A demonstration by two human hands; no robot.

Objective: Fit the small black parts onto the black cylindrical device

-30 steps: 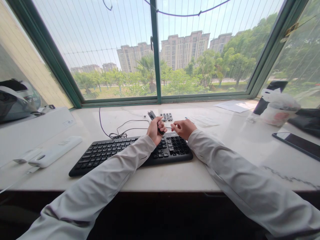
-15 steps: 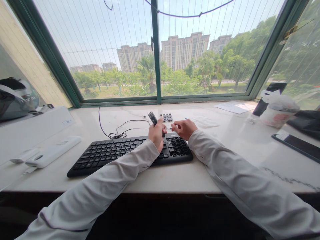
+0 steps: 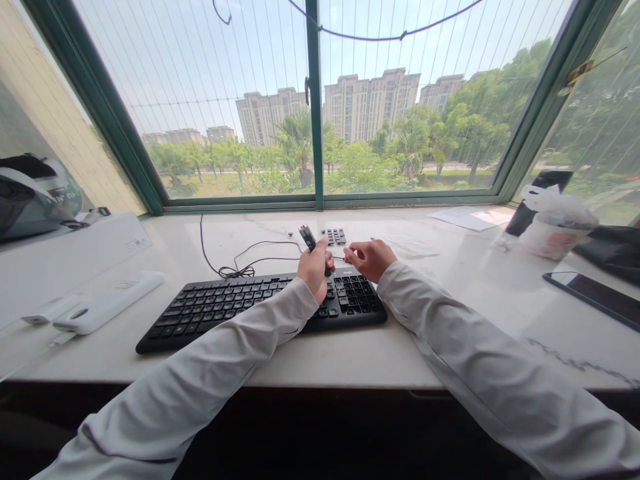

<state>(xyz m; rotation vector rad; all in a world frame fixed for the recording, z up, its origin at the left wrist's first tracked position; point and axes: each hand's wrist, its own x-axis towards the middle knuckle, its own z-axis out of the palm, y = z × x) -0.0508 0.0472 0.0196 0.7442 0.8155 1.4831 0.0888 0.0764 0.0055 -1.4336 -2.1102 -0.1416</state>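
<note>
My left hand (image 3: 313, 270) is closed around a slim black handheld tool (image 3: 307, 235), whose pale-tipped, notched end points up and away from me. It is above the right part of a black keyboard (image 3: 215, 307). My right hand (image 3: 373, 259) has its fingers pinched together just above the keyboard's top right corner. A thin dark line shows between the two hands; whether it is the cable or something in my right fingers, I cannot tell. Behind my hands, several loose black keycaps (image 3: 336, 236) sit in a group on the white tabletop.
A thin black cable (image 3: 236, 271) lies coiled behind the keyboard. White boxy devices (image 3: 107, 307) stand at the left. On the right are a phone (image 3: 595, 297), a bagged cup (image 3: 557, 230) and paper sheets (image 3: 470, 217). A green-framed window (image 3: 313, 100) rises behind the table.
The view has shifted very slightly. Both hands stay almost where they were, the left still holding the black tool and the right still pinched.
</note>
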